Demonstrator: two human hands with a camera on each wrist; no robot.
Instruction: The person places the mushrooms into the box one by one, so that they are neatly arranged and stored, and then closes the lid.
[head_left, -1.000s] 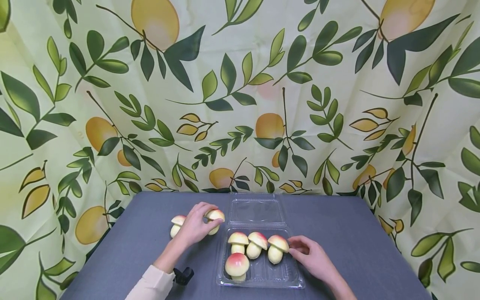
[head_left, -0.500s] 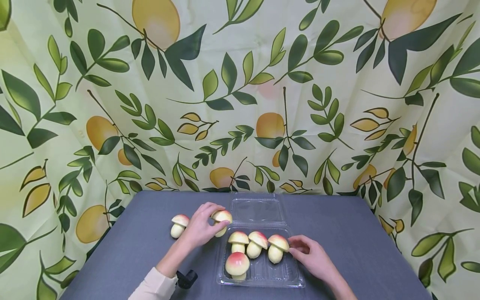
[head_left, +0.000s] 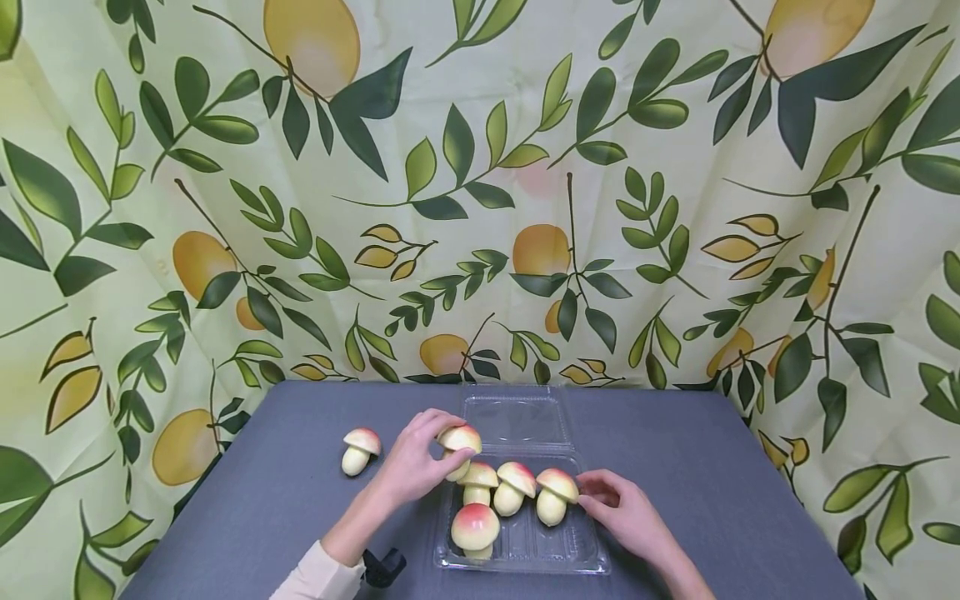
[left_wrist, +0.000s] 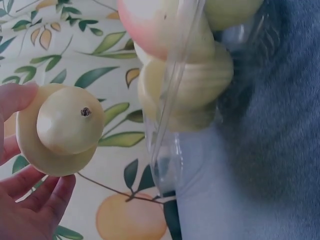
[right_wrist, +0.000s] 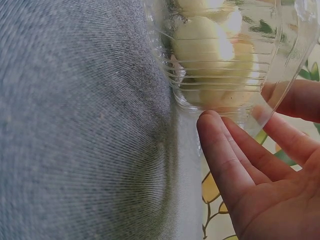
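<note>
My left hand [head_left: 412, 460] pinches a toy mushroom [head_left: 461, 437] by its cap, over the back left corner of a clear plastic clamshell container [head_left: 551, 564]. In the left wrist view the held mushroom [left_wrist: 72, 120] shows its pale stem end, with the thumb above and the fingertips below on the cap. My right hand [head_left: 622, 510] grips the container's right edge; in the right wrist view its fingertips [right_wrist: 210, 120] lie on the outer wall below the rim. Several mushrooms lie inside, among them a red-topped one [head_left: 475, 527] at front left and one [head_left: 556, 492] beside the right hand.
Another mushroom [head_left: 360, 451] lies on the grey tabletop [head_left: 300, 533] to the left. The container's lid [head_left: 517, 419] is folded back behind it. A black strap piece [head_left: 385, 568] shows by the left wrist. A leaf-and-fruit patterned cloth [head_left: 480, 167] hangs behind the table.
My left hand has carried the pinched mushroom rightward, from the tabletop to over the container's back left corner. The mushroom left behind shows fully now. My right hand has stayed in place.
</note>
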